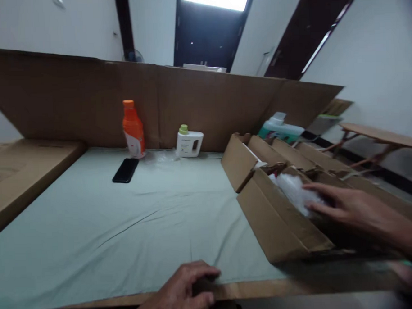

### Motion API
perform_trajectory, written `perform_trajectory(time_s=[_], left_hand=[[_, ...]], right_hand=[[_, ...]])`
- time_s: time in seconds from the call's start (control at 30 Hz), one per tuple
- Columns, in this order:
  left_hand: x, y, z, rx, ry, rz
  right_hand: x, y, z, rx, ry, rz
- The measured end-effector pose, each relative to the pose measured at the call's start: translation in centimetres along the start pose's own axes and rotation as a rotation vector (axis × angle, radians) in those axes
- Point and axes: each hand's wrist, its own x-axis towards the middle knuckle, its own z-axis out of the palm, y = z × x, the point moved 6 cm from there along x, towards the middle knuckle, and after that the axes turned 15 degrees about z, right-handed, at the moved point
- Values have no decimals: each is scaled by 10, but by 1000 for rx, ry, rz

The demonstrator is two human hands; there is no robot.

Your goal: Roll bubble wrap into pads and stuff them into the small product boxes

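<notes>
My right hand [356, 210] reaches into an open cardboard box [279, 224] at the right of the table, fingers spread and touching a white plastic-wrapped bundle [297, 192] inside it. My left hand [184, 292] rests on the near edge of the table, fingers curled over the edge of the pale green cloth [127, 229], holding nothing loose.
An orange bottle [133, 129], a small white bottle with a green cap [188, 142] and a black phone [125, 170] sit near the tall cardboard wall [207, 100] at the back. A teal jug [281, 128] stands behind the box. A flat carton [20, 170] lies at left.
</notes>
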Motion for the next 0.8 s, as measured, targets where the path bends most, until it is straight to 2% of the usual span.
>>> perform_trajectory(time_s=[0.07, 0.13, 0.2, 0.27, 0.33, 0.4, 0.47, 0.53, 0.67, 0.8], left_hand=[[16, 11, -8, -124, 126, 29], [40, 25, -10, -350, 257, 63], [64, 36, -10, -588, 389, 68], [82, 37, -11, -736, 509, -11], [87, 30, -17, -758, 623, -103], [82, 18, -29, -721, 709, -153], [73, 4, -39, -699, 739, -189], [63, -9, -44, -694, 743, -239], [55, -23, -47, -677, 781, -271], [63, -20, -46, -692, 778, -235]], right_hand=[[-21, -27, -21, -49, 87, 71], [-43, -69, -20, 48, 83, 32], [-56, -117, 4, 128, -139, -188], [-47, -143, 23, 194, -334, -313], [-2, -134, 25, 221, -312, -237], [60, -102, 18, 86, -152, -61], [113, -69, 27, -182, -238, 37], [146, -48, 42, -322, -340, 58], [168, -39, 66, -446, -349, 64], [171, -42, 75, -488, -295, 19]])
